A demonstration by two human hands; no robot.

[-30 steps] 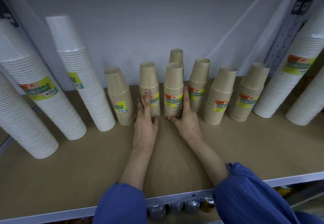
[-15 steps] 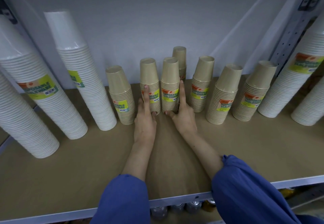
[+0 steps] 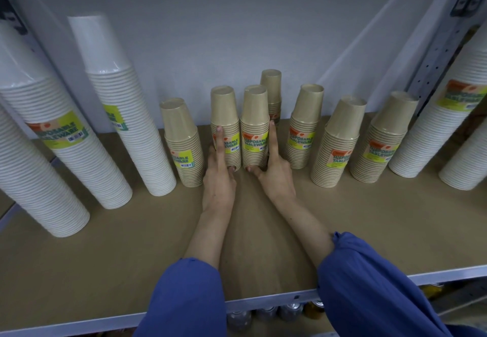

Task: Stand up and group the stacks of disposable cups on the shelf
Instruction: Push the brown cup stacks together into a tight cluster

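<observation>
**Inspector:** Where are the hands, and in what state?

**Assistant:** The left hand (image 3: 218,178) and right hand (image 3: 274,175) rest on the shelf (image 3: 105,257) with two brown stacks between them. The left one lays a straight index finger up the front of the left brown stack (image 3: 225,115), thumb at its foot. The right one lays a straight index finger up the outer side of the right brown stack (image 3: 255,120), thumb at its foot. Neither hand is closed round a stack. Both are flat and pressing.

**Inspector:** How do the two stacks stand?

**Assistant:** Both are upright with the long axis vertical. Rims sit on the shelf and closed bottoms point up. They stand side against side, labels facing the person.

**Inspector:** And around the hands?

**Assistant:** Beyond the right fingertip, a rear brown stack (image 3: 271,86) stands upright at the back wall. Just outside the left hand is one more brown stack (image 3: 181,136), rim down. Outside the right hand are three brown stacks (image 3: 337,136), rim down and apart from one another. Farther out on the left are tall white stacks (image 3: 123,115), and on the right more white stacks (image 3: 442,115), all rim down. Below the forearms, under the shelf edge, sit cans (image 3: 266,313).
</observation>
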